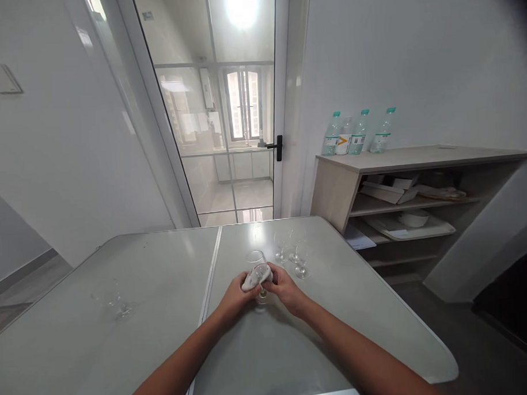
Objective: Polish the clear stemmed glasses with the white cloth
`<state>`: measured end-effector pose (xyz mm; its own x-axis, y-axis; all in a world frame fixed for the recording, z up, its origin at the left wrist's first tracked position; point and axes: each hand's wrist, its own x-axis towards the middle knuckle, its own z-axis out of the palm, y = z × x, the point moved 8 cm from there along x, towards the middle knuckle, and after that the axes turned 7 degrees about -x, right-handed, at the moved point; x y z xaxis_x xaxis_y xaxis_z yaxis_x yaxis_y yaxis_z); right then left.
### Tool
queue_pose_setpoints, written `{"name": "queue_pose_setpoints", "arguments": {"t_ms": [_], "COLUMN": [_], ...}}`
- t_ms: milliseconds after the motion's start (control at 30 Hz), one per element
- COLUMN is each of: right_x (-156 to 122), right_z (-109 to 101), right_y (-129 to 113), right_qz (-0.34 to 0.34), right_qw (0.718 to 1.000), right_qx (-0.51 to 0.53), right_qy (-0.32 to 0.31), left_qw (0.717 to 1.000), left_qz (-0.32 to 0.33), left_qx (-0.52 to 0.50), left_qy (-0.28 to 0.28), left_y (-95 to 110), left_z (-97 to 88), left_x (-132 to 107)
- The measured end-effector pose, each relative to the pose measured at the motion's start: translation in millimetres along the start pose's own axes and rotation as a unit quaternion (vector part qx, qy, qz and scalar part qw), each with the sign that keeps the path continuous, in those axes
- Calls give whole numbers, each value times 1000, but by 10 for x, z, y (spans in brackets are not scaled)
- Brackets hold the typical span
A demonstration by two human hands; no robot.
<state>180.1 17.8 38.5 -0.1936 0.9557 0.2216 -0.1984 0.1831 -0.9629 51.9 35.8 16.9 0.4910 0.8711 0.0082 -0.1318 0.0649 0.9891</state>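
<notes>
Both my hands close around a stemmed wine glass above the middle of the table, near its seam. A white cloth is wrapped against the bowl. My left hand grips the cloth from the left side. From the right, my right hand pinches the cloth against the glass. Below the fingers the glass's foot shows, held roughly upright; whether it touches the tabletop I cannot tell. Just beyond my right hand stand several clear stemmed glasses. Faint, transparent glassware sits on the table's left half.
The pale grey table has a metal strip across it. At right, a wooden shelf unit carries several plastic bottles, with trays and boxes inside. Ahead is a glass door with a black handle.
</notes>
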Motion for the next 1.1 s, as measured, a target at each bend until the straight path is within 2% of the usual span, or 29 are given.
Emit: {"name": "queue_pose_setpoints", "arguments": {"t_ms": [67,167,267,333,400,467,567,633,700,800,867,933,1000,1067,1100], "right_x": [-1,-46,-105,-118,-104,-85,-103,-115,-106,-80,-98,-133,-135,-98,-81], "right_z": [10,137,270,302,272,180,80,82,113,173,243,299,283,172,104], "right_y": [57,181,251,257,227,158,47,36,73,235,368,428,405,330,275], "right_qz": [32,94,128,126,98,57,22,20,22,81,157,206,193,134,100], "right_qw": [999,992,980,979,983,973,905,885,909,977,982,964,967,983,979], "right_qx": [6,38,51,27,-58,-211,-425,-465,-417,-189,-12,84,64,-75,-165], "right_qy": [-11,-79,-146,-160,-140,-77,16,28,8,-53,-103,-143,-153,-103,-61], "left_qw": [993,984,986,988,987,985,980,980,982,985,983,980,981,985,985], "left_qz": [87,170,157,140,148,164,175,174,168,135,103,92,112,137,144], "left_qx": [69,40,-49,-70,-56,-22,17,12,-14,-88,-147,-178,-159,-104,-73], "left_qy": [32,23,9,11,24,54,93,93,83,58,22,-10,-4,32,53], "left_y": [142,230,149,93,93,115,125,113,102,80,70,87,119,135,133], "left_z": [-106,-151,-164,-163,-171,-197,-232,-235,-238,-229,-184,-136,-144,-193,-220], "left_x": [6,-17,-17,-13,-16,-20,-23,-17,-6,22,38,41,39,40,41]}}
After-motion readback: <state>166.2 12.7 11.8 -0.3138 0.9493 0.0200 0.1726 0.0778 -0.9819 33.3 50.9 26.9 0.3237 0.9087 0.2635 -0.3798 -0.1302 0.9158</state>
